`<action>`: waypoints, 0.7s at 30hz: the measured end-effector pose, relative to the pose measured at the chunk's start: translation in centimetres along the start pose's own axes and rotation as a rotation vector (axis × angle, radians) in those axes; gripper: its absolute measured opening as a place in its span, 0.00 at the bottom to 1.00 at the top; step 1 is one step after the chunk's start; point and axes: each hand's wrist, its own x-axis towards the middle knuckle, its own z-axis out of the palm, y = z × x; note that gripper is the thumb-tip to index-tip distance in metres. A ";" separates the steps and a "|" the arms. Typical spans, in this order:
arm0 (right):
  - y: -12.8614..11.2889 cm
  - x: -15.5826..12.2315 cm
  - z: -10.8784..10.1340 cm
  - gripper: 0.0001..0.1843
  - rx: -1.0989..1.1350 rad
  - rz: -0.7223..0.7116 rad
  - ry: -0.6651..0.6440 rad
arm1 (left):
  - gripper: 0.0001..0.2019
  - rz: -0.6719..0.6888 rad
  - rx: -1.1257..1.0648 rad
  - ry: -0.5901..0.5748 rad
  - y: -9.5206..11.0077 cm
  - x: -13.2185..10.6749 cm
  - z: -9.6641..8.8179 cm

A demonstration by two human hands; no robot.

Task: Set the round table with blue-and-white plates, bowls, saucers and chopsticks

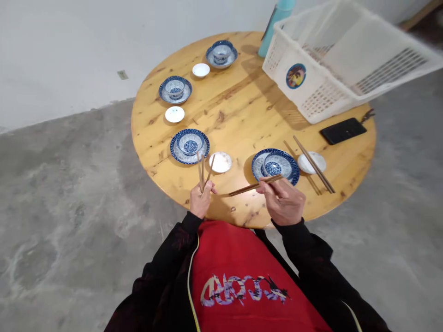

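My left hand (200,199) is closed around several wooden chopsticks (202,171), their ends fanning upward near the table's front edge. In my right hand (284,198) a pair of chopsticks (244,189) lies level, pointing left. Just beyond that hand stands a blue-and-white bowl (276,164) on a matching plate (256,165). Another pair of chopsticks (313,162) rests across a small white dish (320,161) to the right. Past my left hand are a white dish (221,163) and a second patterned bowl (190,144) on its plate (176,154).
Two more bowl-and-plate settings (175,88) with small white dishes (175,114) line the left and far side of the round wooden table (235,120). A white plastic basket (311,92), a turquoise bottle (275,27) and a black phone (342,131) occupy the right side.
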 end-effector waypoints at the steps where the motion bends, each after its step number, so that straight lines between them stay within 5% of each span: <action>1: -0.1 0.1 -0.1 0.08 0.015 0.057 0.023 | 0.22 0.012 0.035 -0.023 -0.3 0.2 -0.4; 6: -0.4 1.0 0.9 0.10 0.283 0.505 0.144 | 0.17 0.000 0.177 -0.166 -1.7 0.9 -2.7; 10: 1.0 2.0 3.4 0.15 0.523 0.726 0.135 | 0.17 -0.030 0.211 -0.296 -2.7 0.3 -4.3; 16: 5.5 4.0 7.8 0.18 0.700 0.861 -0.083 | 0.21 -0.175 0.065 -0.253 -3.1 -0.5 -5.2; 21: 9.3 6.9 12.2 0.16 0.670 0.869 -0.279 | 0.22 -0.317 -0.064 -0.243 -2.6 -0.1 -3.7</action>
